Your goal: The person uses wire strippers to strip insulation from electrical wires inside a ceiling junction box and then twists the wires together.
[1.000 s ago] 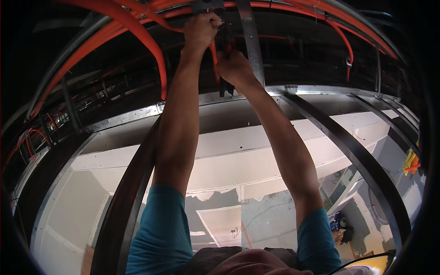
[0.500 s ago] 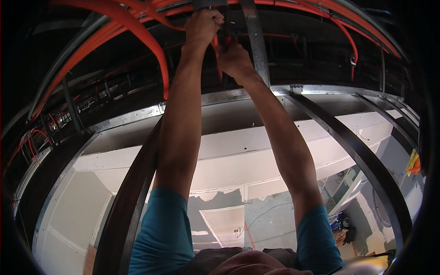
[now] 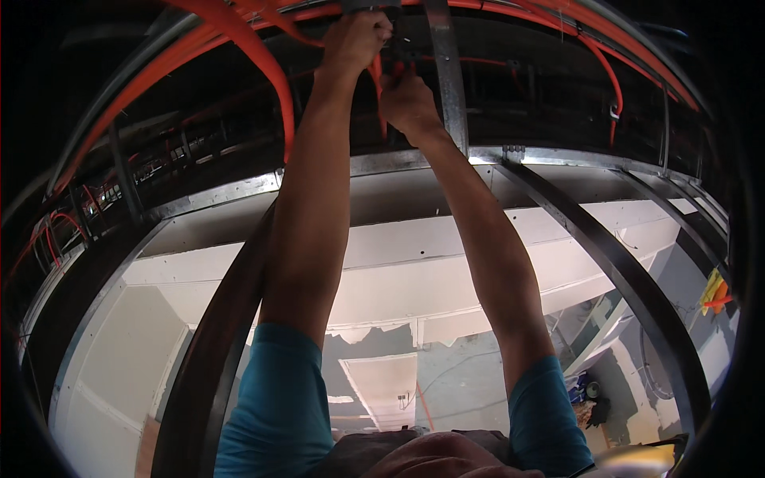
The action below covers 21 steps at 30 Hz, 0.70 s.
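Note:
My left hand is raised at the top, fingers closed at a dark grey fitting; what they hold is too small to make out. Just below and right of it, my right hand is closed around a red-and-black hand tool, whose far end is hard to see in the shadow. An orange conduit hangs between the two hands, and a vertical metal strut stands just right of my right hand.
Orange conduits curve overhead among dark framing. A galvanised rail crosses behind my arms, with steel channels running toward me on both sides. Beyond them are white boards, patchy grey surfaces and a yellow-and-orange item at far right.
Both hands have moved a little higher in the picture. The dark lower end of the tool, seen below my right hand a second ago, is now out of sight.

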Available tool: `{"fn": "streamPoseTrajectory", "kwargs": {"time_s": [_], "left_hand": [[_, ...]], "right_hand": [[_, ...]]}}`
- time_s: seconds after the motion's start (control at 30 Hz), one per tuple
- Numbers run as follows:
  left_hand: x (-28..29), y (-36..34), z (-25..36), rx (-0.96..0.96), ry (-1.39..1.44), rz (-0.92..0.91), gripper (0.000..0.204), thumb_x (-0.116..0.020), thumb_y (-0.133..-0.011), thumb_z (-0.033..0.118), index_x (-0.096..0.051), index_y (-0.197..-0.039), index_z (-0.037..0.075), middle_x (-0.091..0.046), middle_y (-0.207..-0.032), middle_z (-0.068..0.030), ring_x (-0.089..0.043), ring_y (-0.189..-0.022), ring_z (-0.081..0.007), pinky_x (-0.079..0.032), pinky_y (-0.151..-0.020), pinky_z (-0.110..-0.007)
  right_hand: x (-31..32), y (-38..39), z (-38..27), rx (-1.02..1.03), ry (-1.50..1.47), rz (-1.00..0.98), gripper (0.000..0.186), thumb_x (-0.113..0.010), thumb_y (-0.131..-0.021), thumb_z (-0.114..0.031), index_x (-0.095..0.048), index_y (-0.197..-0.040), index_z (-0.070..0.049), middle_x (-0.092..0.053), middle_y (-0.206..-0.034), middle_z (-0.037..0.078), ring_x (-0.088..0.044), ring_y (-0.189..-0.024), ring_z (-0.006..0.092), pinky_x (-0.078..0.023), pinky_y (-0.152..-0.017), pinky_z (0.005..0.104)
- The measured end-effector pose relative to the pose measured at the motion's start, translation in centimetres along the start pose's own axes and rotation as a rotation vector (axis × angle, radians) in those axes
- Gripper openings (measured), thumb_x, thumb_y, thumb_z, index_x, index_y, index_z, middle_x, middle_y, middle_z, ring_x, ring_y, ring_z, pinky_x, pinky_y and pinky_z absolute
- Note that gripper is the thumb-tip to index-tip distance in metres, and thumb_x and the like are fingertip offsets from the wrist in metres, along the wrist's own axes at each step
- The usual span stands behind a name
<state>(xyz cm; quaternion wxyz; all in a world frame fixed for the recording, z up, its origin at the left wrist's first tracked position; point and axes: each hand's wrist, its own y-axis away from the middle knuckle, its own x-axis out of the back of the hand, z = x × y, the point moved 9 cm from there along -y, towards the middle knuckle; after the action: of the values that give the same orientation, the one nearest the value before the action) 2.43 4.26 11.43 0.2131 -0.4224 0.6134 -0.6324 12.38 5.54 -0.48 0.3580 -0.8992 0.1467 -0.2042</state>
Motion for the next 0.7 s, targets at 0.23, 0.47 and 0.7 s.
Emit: {"fn": "streamPoseTrajectory", "kwargs": {"time_s": [0.23,0.47,0.7], "left_hand": [[-0.2,-0.8,0.3,0.057,-0.090,-0.086,0.016,-0.065,-0.090,0.026,-0.074,-0.099,0.015,-0.074,-0.091,-0.0058,-0.072,-0.089,-0.0251,-0.054,-0.080,-0.038],[-0.9,-1.1,0.1,0.060,-0.111,-0.117,0.016,-0.067,-0.090,0.026,-0.073,-0.101,0.017,-0.074,-0.098,-0.0057,-0.071,-0.096,-0.0283,-0.053,-0.085,-0.041],[-1.3,-0.7,-0.5,-0.035,-0.154,-0.010,0.016,-0.066,-0.087,0.027,-0.072,-0.096,0.016,-0.073,-0.098,-0.0062,-0.070,-0.094,-0.0309,-0.055,-0.080,-0.044]], "right_hand": [[-0.3,-0.4,-0.1,0.050,-0.040,0.031,0.046,-0.060,-0.097,-0.030,-0.054,-0.124,0.006,-0.064,-0.121,0.034,-0.059,-0.121,0.0469,-0.048,-0.103,0.0485],[-0.7,-1.2,-0.2,0.093,-0.075,0.037,0.051,-0.061,-0.095,-0.031,-0.052,-0.123,0.011,-0.062,-0.121,0.037,-0.059,-0.120,0.0487,-0.048,-0.103,0.0486],[-2.1,-2.1,0.7,-0.141,-0.219,-0.077,0.037,-0.051,-0.103,-0.033,-0.059,-0.119,-0.001,-0.071,-0.096,0.015,-0.071,-0.089,0.0273,-0.052,-0.079,0.0425]]}}
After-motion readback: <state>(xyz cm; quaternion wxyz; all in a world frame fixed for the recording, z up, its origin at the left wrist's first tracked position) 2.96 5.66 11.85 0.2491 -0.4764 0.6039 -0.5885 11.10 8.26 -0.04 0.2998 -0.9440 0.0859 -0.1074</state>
